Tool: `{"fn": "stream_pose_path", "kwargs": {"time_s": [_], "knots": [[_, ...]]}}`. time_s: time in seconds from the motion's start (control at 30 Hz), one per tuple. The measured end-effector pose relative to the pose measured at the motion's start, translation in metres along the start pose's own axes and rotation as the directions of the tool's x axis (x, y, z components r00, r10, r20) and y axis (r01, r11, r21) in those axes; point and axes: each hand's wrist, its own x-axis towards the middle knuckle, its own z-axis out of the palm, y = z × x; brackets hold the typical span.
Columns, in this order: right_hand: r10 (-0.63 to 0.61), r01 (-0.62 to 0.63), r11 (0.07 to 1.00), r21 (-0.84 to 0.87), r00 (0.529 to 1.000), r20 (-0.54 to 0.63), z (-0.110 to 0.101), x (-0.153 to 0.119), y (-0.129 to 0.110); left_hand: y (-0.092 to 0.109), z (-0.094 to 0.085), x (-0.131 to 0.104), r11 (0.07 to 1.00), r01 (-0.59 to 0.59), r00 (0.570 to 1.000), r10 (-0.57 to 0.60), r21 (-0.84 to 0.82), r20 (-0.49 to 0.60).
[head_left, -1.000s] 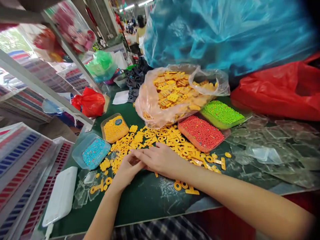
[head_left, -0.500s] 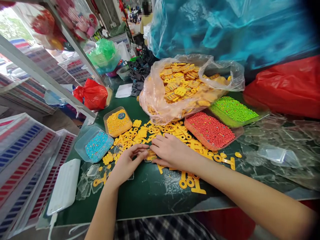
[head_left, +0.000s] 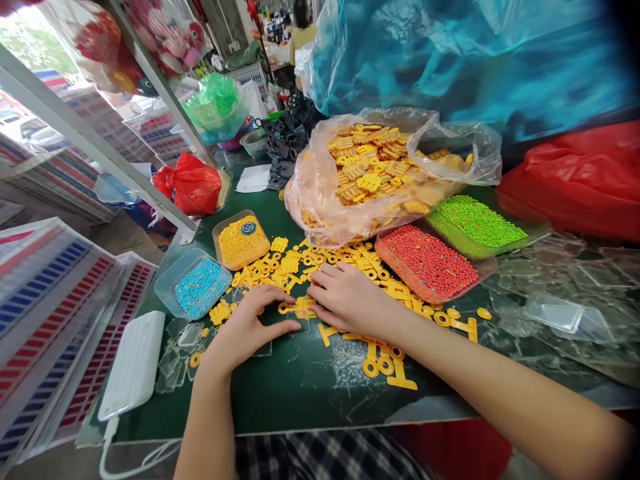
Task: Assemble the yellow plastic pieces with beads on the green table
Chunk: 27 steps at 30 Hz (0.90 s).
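Note:
Between my hands a small yellow plastic piece (head_left: 301, 307) lies on the green tabletop, a ring showing at its left end. My left hand (head_left: 243, 327) is just left of it, thumb and fingers spread apart around the ring end with nothing gripped. The curled fingers and thumb of my right hand (head_left: 355, 297) close on the piece's right end, which they partly cover. Beyond and around my right hand spreads a pile of loose yellow plastic parts (head_left: 290, 265), some with rings and some T-shaped.
Behind the pile stands a clear bag (head_left: 320, 217) of yellow pieces. Trays of blue beads (head_left: 165, 293), yellow beads (head_left: 219, 250), red beads (head_left: 430, 293) and green beads (head_left: 475, 250) flank it. A white power bank (head_left: 133, 367) lies left; clear plastic pieces (head_left: 565, 280) cover the right side.
My left hand's thumb and fingers have spread and drawn back to the left, uncovering the ring end of the yellow piece. My right hand stays at the piece. The view has shifted slightly.

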Motion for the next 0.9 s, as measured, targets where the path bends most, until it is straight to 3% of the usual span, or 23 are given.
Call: {"fn": "stream_pose_path", "kwargs": {"time_s": [0.17, 0.27, 0.4, 0.5, 0.67, 0.77, 0.9], "knots": [[0.020, -0.026, 0.997, 0.068, 0.996, 0.086, -0.003, -0.001, -0.001, -0.002, 0.006, -0.002, 0.982, 0.038, 0.995, -0.055, 0.187, 0.089], [0.030, -0.041, 0.996, 0.075, 0.990, 0.137, -0.002, -0.001, 0.001, -0.002, 0.009, -0.001, 0.977, 0.053, 0.991, -0.076, 0.206, 0.106], [0.014, -0.022, 0.998, 0.065, 0.993, 0.119, 0.000, 0.000, 0.003, 0.001, 0.007, 0.000, 0.985, 0.058, 0.994, -0.073, 0.165, 0.087], [0.005, -0.009, 0.999, 0.051, 0.996, 0.093, 0.002, 0.000, 0.003, 0.005, 0.002, 0.000, 0.993, 0.105, 0.992, -0.108, 0.050, 0.069], [0.032, -0.032, 0.999, 0.043, 0.999, 0.011, 0.006, 0.000, -0.001, 0.012, 0.001, 0.002, 0.913, 0.302, 0.945, -0.324, -0.275, -0.037], [0.080, -0.073, 0.993, 0.097, 0.995, -0.064, 0.009, 0.001, -0.005, 0.016, 0.009, 0.007, 0.830, 0.276, 0.913, -0.383, -0.484, -0.138], [0.159, -0.140, 0.979, 0.147, 0.979, -0.126, 0.013, 0.001, -0.007, 0.021, 0.018, 0.010, 0.767, 0.262, 0.933, -0.357, -0.585, -0.050]]}}
